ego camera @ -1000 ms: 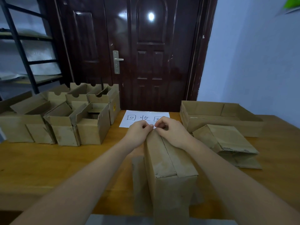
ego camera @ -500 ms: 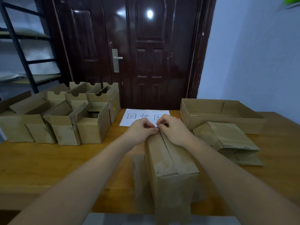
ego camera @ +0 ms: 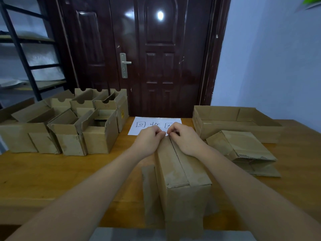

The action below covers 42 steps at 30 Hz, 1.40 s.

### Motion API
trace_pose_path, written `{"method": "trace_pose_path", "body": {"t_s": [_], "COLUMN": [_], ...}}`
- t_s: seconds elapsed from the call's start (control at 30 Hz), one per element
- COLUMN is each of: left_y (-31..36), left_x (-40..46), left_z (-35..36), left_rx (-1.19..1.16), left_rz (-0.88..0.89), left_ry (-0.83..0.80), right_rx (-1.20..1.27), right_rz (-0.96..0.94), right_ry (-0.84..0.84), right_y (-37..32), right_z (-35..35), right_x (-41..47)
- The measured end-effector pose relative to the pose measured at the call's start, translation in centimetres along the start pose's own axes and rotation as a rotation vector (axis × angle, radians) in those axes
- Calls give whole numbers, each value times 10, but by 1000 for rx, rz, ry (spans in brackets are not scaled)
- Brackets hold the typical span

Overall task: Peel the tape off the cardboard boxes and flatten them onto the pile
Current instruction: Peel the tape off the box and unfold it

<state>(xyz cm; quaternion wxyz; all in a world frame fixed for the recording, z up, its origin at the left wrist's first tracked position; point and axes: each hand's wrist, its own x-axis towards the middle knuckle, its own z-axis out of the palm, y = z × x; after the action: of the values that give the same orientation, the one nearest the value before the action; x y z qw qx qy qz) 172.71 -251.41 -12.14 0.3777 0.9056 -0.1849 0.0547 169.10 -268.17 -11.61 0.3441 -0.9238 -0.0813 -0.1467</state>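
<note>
Head view: sealed box (ego camera: pixel 180 173) stands mid-table (ego camera: pixel 52 171) before the person, tape (ego camera: pixel 198 173) along its top seam; left hand (ego camera: pixel 148 140) and right hand (ego camera: pixel 186 140) meet at the far end, fingers curled, apparently pinching the tape end, though the contact itself is hidden. Flattened box (ego camera: pixel 243 150) lies to the right, open boxes (ego camera: pixel 69 126) left. Judgement: box light, cardboard stiff but dentable, tape thin and tear-prone; take it at the lifted far end and peel low.

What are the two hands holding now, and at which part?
Both the left hand and right hand pinch at the far top edge of the closed box, at its centre seam; tape itself not discernible.
</note>
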Motion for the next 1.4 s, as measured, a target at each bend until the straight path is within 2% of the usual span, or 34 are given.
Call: {"method": "trace_pose_path", "body": {"t_s": [0.23, 0.37, 0.53, 0.8, 1.07, 1.23, 1.3, 1.4], "left_y": [-13, -8, -3, -5, -1, 1, 1, -2], "left_x": [-13, -19, -15, -4, -3, 0, 0, -3], "left_z": [-16, -20, -13, -6, -6, -9, -9, -9], "left_rx": [-276, -228, -335, -213, 39, 151, 161, 186], "left_rz": [16, -12, -57, -30, 91, 129, 125, 116], "left_ry": [-140, -228, -174, -84, 2, 87, 100, 114], "right_rx": [-7, -14, -5, -14, 36, 54, -17, -386], "right_rz": [-19, -17, -10, -2, 10, 6, -18, -215], "right_ry": [-6, -5, 0, -21, -13, -79, -100, -10], "right_y": [-1, -1, -2, -2, -3, -3, -5, -20], "right_z": [-2, -2, -1, -2, -1, -3, -5, -12], "right_x": [-1, 0, -1, -2, -2, -5, -5, -8]}}
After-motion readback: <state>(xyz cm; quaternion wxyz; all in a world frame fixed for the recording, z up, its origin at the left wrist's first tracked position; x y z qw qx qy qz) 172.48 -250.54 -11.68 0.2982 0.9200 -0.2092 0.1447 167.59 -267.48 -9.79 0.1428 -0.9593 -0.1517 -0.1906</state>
